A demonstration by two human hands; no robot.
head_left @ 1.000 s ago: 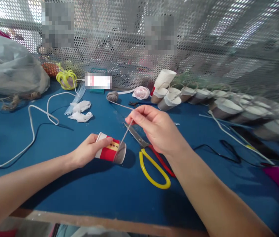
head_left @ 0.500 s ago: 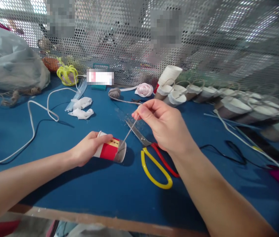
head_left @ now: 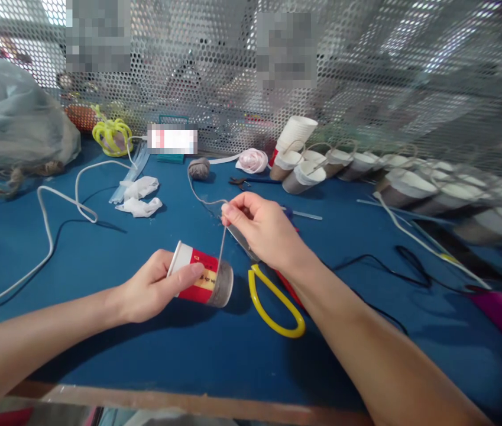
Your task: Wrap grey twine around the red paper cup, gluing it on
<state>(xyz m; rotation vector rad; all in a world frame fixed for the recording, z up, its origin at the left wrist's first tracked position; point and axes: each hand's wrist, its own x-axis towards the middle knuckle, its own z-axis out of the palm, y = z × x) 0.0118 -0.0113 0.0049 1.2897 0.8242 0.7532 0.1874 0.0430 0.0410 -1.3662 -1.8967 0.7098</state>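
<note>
From here I have the left hand clasping a paper cup sideways over the table, the right hand pinching grey yarn led from it. Step in hand — winding, I judge; the next turn calls for even tension.

No wording can be read for certain. The red-and-white paper cup bears a yellow panel with a row of dark marks, perhaps characters, too small to make out; on the white rectangle by the mesh wall, any print is lost in pixel blocks.
</note>
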